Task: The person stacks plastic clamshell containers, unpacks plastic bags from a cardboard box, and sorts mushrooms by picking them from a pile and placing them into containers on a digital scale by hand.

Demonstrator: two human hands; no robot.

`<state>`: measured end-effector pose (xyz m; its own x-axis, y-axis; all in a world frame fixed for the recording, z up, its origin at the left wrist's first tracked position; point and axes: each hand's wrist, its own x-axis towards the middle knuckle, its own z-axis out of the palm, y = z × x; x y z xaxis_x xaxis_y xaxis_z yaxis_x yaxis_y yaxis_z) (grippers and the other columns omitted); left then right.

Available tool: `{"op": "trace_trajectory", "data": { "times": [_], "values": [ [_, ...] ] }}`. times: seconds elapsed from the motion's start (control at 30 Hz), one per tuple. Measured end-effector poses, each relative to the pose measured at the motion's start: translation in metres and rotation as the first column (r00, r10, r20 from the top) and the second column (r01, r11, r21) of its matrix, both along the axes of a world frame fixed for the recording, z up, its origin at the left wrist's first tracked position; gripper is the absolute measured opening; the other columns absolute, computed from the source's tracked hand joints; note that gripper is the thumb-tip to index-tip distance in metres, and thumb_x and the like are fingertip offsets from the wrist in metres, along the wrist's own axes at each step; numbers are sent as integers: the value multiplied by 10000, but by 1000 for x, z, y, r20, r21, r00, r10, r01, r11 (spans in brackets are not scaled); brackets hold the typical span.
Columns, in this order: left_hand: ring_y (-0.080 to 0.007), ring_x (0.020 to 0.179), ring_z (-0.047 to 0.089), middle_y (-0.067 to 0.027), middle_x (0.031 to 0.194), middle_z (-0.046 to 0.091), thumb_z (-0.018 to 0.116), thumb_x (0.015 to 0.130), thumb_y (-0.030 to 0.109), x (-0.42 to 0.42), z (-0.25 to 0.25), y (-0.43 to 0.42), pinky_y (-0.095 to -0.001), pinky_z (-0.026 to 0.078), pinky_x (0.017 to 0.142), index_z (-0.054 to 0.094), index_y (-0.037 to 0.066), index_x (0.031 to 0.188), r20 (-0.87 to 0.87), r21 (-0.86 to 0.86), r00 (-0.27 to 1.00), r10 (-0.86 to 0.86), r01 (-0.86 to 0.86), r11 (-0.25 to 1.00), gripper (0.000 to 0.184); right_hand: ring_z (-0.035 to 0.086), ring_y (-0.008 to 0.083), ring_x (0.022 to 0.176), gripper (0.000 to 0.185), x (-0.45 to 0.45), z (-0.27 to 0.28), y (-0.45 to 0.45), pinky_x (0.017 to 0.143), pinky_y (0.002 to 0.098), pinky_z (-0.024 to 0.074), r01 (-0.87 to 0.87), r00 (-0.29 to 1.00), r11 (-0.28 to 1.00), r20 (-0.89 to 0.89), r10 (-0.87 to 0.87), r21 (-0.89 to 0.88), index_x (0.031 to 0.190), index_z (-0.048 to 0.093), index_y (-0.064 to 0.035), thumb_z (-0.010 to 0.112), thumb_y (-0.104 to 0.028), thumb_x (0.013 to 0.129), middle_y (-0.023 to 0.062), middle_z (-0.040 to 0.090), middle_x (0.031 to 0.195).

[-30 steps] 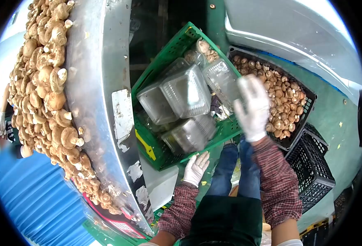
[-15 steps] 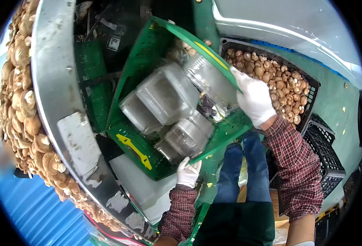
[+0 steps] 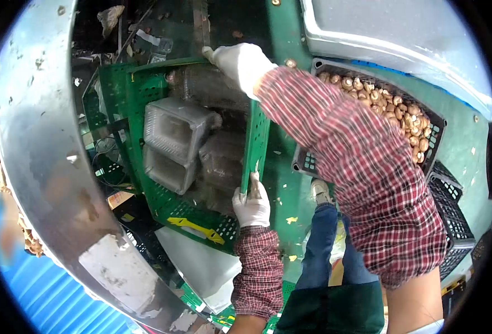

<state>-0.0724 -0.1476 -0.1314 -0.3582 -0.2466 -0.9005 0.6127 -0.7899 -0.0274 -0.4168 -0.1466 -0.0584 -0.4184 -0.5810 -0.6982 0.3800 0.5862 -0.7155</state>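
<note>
A green plastic crate (image 3: 258, 142) is under both of my white-gloved hands. My left hand (image 3: 252, 207) grips its near side rim, thumb over the edge. My right hand (image 3: 239, 64) reaches across to the far corner and closes around the rim there; part of its grip is hidden. Inside the crate lie several clear plastic tubs (image 3: 174, 127), some nested together. A yellow handle (image 3: 197, 229) shows on the crate's lower end.
At the right, a black crate (image 3: 436, 127) holds brown mushrooms (image 3: 407, 119). More black crates (image 3: 452, 214) stand below it. A curved metal edge (image 3: 40, 139) runs down the left side. Scraps and stray mushrooms (image 3: 290, 63) lie on the green floor.
The green crate has swung round and moved left and lower, away from the mushroom crate. My right hand has moved left to the far corner with it; my left hand has risen slightly.
</note>
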Motion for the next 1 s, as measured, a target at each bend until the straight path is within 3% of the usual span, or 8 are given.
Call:
{"op": "trace_trajectory", "data": {
  "times": [0.07, 0.13, 0.2, 0.27, 0.3, 0.67, 0.77, 1.0],
  "values": [
    [-311, 1138, 566, -253, 1271, 527, 498, 896, 247, -5, 7, -7, -398, 520, 910, 441, -132, 1242, -10, -17, 1000, -23, 23, 1000, 517, 586, 306, 1086, 600, 25, -39, 17, 980, 416, 439, -233, 437, 971, -887, 147, 47, 1324, 429, -3, 658, -249, 826, 199, 538, 1259],
    [-313, 1120, 581, -268, 1271, 519, 471, 920, 297, -12, 19, -6, -408, 527, 900, 431, -105, 1265, 142, -67, 989, -47, 57, 996, 532, 360, 369, 1317, 847, 57, -56, 45, 1082, 426, 324, 155, 428, 943, -840, -333, -295, 1430, 253, -3, 711, -287, 777, 274, 328, 1422],
    [-280, 1164, 536, -214, 1408, 395, 466, 915, 330, -4, 11, -1, -388, 505, 918, 328, -13, 1365, 43, -144, 993, -112, 117, 983, 583, 147, 411, 1402, 1085, 110, -55, 49, 1137, 412, 224, 359, 808, 912, -424, -410, -198, 1475, 16, -11, 760, -232, 717, 313, 117, 1490],
    [-286, 1183, 494, -186, 1342, 435, 475, 910, 376, -32, 23, 8, -464, 464, 953, 410, 58, 1299, 478, -214, 877, -52, 174, 961, 506, -16, 404, 1420, 1155, 162, -42, 30, 1173, 389, 86, 296, 885, 902, -265, -382, -314, 1441, -121, 45, 749, -128, 702, 332, -45, 1497],
    [-293, 1165, 500, -173, 1273, 480, 575, 868, 393, -19, 18, 6, -446, 506, 883, 466, 87, 1034, 491, -292, 855, -166, 341, 894, 365, -7, 415, 1417, 1163, 161, -41, 19, 1172, 391, 87, 278, 902, 928, -263, -341, -249, 1430, -160, 38, 741, -114, 711, 346, -42, 1489],
    [-285, 1226, 477, -172, 1400, 407, 586, 838, 559, -49, 33, 11, -399, 412, 992, 388, 214, 1339, 407, -419, 896, -180, 358, 835, 640, 390, 377, 1289, 792, 134, -6, 86, 1074, 374, 342, -233, 945, 955, -276, 177, -184, 1469, 186, -43, 596, -350, 865, 286, 357, 1400],
    [-317, 1243, 461, -172, 1358, 460, 639, 811, 558, -31, 36, 40, -427, 405, 1009, 359, 3, 1293, 387, -192, 889, -243, 336, 922, 786, 501, 339, 1177, 646, 158, -4, 168, 1020, 369, 389, -233, 922, 957, -352, 160, -175, 1442, 319, -115, 545, -380, 898, 220, 488, 1310],
    [-261, 1125, 566, -152, 1175, 609, 582, 894, 323, -36, 153, 180, -398, 424, 973, 563, 77, 1181, 353, -121, 414, -839, 909, 398, 378, 603, 317, 1046, 518, 152, 62, 349, 887, 374, 472, -25, 937, 984, -340, 84, 174, 1293, 538, -142, 552, -425, 859, 149, 638, 1126]
  ]
}}
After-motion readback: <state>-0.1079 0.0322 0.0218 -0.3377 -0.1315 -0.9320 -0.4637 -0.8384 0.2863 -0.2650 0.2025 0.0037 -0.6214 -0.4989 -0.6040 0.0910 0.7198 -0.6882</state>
